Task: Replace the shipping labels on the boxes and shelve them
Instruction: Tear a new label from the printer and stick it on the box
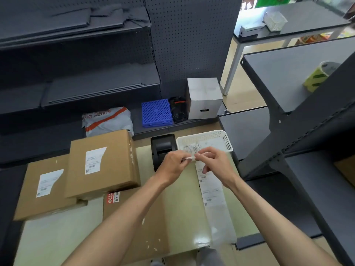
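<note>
Two brown cardboard boxes lie on the left, one point(103, 162) overlapping the other point(44, 187), each with a white shipping label that has a torn corner. A third brown box point(138, 223) lies under my left forearm, bare but for a small red sticker and white paper flecks. My left hand point(172, 165) and my right hand point(213, 162) meet above the near rim of a white basket point(221, 138) and pinch a small crumpled scrap of label paper point(191, 158) between them. A strip of printed labels point(209, 189) trails from below my right hand toward me.
A black label printer point(161, 148) sits behind my left hand. Dark empty shelves point(92, 89) fill the left and another shelf unit point(307, 143) stands at the right. A grey mailer bag point(107, 120), a blue plastic mat point(156, 113) and a silver box point(204, 97) lie further back.
</note>
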